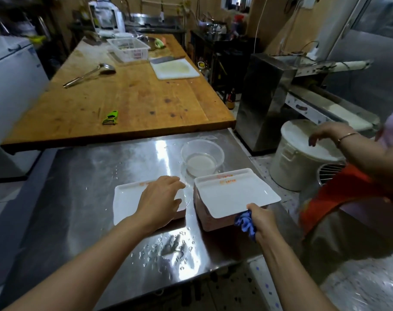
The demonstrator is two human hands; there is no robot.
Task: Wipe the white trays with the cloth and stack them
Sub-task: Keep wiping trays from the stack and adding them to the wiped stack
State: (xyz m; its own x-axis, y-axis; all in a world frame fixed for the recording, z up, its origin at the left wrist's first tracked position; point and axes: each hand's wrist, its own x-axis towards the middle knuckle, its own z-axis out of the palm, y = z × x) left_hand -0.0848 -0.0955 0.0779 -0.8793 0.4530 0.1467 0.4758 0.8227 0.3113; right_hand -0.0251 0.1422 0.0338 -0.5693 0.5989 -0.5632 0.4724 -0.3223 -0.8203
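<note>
A tall stack of white trays [207, 217] stands on the steel table [83, 198] at the right. Its top tray [233, 194] sits askew, lifted at the near corner. My right hand [259, 218] pinches that near edge with the thumb on top and grips a crumpled blue cloth [246, 223] underneath. To the left lies a low pile with a white tray [126, 203] on top. My left hand [161, 198] rests on that tray, fingers spread and relaxed.
A clear bowl [202, 159] with cloudy liquid stands behind the trays. Water drops [168, 245] lie on the steel near me. Another person's arm [339, 142] reaches over a white bucket [303, 158] at the right. A wooden table [128, 95] beyond holds a green peeler [110, 117].
</note>
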